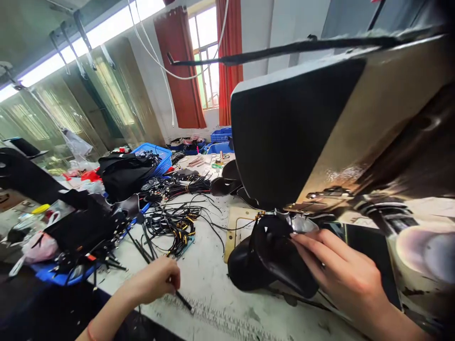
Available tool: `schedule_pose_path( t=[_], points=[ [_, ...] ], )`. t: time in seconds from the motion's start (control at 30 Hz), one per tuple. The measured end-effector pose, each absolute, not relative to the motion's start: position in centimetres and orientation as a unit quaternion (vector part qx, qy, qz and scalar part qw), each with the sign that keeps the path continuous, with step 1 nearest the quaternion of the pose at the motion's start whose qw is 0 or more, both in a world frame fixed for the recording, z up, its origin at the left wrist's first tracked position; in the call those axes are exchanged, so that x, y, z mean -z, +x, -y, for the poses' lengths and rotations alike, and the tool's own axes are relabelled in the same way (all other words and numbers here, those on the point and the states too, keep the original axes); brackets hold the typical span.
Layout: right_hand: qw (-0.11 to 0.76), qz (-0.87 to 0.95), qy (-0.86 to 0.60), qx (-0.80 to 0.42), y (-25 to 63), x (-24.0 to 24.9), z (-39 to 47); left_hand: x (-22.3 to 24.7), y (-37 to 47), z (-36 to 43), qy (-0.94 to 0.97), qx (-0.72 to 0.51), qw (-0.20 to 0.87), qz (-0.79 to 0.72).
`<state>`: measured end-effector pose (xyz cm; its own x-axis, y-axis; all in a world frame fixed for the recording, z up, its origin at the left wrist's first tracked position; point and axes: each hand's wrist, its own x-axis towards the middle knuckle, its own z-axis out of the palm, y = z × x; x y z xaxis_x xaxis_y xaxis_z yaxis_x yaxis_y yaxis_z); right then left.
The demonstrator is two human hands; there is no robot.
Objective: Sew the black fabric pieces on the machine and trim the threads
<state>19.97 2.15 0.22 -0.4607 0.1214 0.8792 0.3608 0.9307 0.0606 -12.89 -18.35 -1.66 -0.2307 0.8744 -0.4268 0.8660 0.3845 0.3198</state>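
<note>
My left hand (159, 279) is closed above the front of the white table, its fingers curled round a narrow black strap (184, 301). The strap's free end points down and right, over ruler marks on the tabletop. At the sewing machine (302, 123), my right hand (344, 265) is closed on a glossy, curved black leather piece (279, 258). Its fingertips pinch the piece's upper edge, close beside the metal presser area (300, 222). The needle itself cannot be made out. The leather piece bends over the pale machine plate (232, 232).
Left of the machine lie loops of black cords (170, 227) and more strap bundles. A blue basket (165, 158) and black cloth (124, 173) stand behind them. At far left, a blue tray (67, 277) holds black parts. Curved black pieces (223, 186) lie beyond the machine head.
</note>
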Motion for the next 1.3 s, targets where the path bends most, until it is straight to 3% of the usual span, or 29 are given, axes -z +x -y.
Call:
schedule_pose_path(
  t=[0.33, 0.63, 0.93, 1.3],
  points=[
    [0.497, 0.847, -0.154, 0.109, 20.1, 0.3, -2.3, 4.4, -11.2, 18.1, 0.598, -0.172, 0.332, -0.709],
    [0.506, 0.841, -0.158, 0.106, 20.2, 1.0, -2.5, -1.5, -6.6, 9.7, 0.516, -0.400, 0.337, -0.679],
    [0.527, 0.821, -0.167, 0.145, 20.2, 1.5, -2.5, -3.8, -2.7, 7.5, 0.488, -0.429, 0.374, -0.662],
    [0.518, 0.831, -0.161, 0.125, 20.4, 2.2, -2.5, -3.9, -2.9, 7.0, 0.556, -0.393, 0.326, -0.656]
  ],
)
